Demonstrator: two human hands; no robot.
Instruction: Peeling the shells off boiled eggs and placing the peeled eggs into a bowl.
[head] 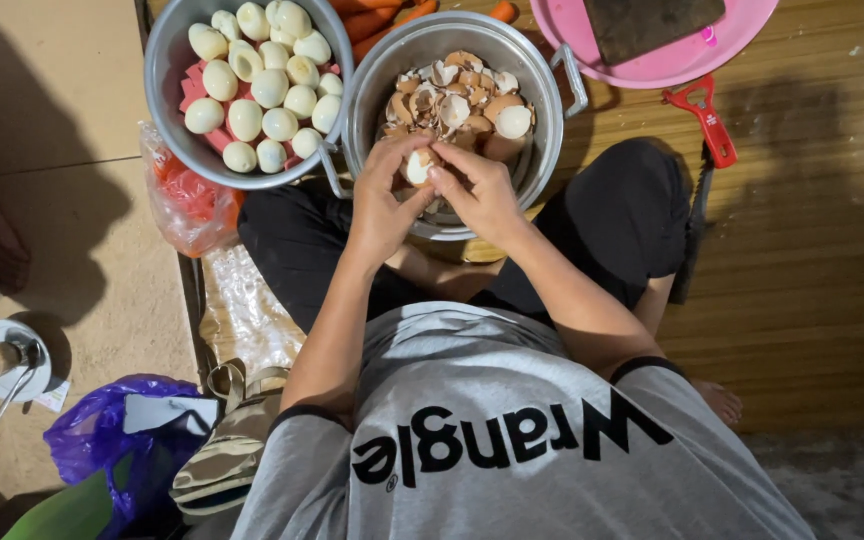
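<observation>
Both hands, left [380,205] and right [480,192], grip egg [417,166] over shell pot [552,110] rim (tight room).

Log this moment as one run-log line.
left hand: holds egg | right hand: picks at egg | under hands: pot of shells | beside: bowl of peeled eggs

Warm indoor light fell from above, bright on the metal bowls [174,60] and sharp at centre. Deep shadows lay across the floor [52,120] at left and the mat [812,250] at right.
</observation>
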